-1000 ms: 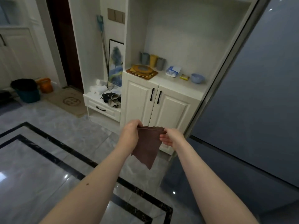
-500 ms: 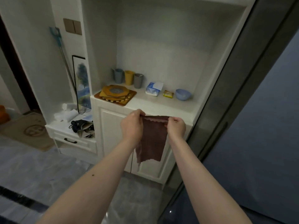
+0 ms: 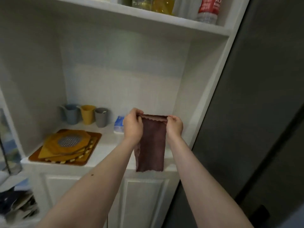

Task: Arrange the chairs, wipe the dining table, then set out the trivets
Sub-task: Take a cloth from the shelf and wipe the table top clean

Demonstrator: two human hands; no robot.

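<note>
Each hand's grip, left hand (image 3: 133, 127) and right hand (image 3: 175, 127), pinches the cloth (image 3: 152, 143) beside stacked trivets (image 3: 69, 145) and cups (image 3: 88, 114).

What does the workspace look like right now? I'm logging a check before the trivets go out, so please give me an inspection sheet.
Surface: white cabinet counter, inside an alcove.
Job's things: stack of wooden trivets at the counter's left; brown cloth hanging folded above the counter's right part.
Clutter: blue cup, yellow cup, grey cup in a row at the back; tissue pack beside them.
Hands: left hand and right hand each pinch a top corner of the cloth.
Cables: nothing seen.
Surroundings: bottles on the upper shelf; dark panel to the right.
</note>
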